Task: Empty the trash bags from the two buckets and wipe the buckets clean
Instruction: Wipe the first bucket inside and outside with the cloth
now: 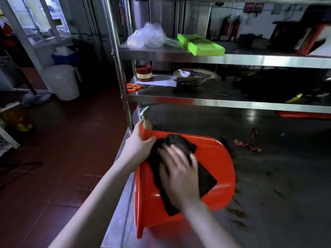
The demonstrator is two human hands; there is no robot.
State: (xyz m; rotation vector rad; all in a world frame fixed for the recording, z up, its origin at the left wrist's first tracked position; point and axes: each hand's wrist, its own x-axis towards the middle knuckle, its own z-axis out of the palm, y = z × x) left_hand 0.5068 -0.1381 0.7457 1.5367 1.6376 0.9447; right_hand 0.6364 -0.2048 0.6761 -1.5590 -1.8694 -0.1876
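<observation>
While left hand (138, 145) steadies bucket (218, 158), right hand (179, 174) presses cloth (179, 142).

A steel shelf rack (206, 58) stands over a dark, stained counter (277, 176), its tiers reflecting light. The floor (62, 158) at left is dark red tile. Farther back are a white bin (61, 82), glass-fronted cabinets (44, 20) and a white wall (231, 13) with fire extinguishers (231, 27).

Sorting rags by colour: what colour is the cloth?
Black cloth, clearest in the head view.
</observation>
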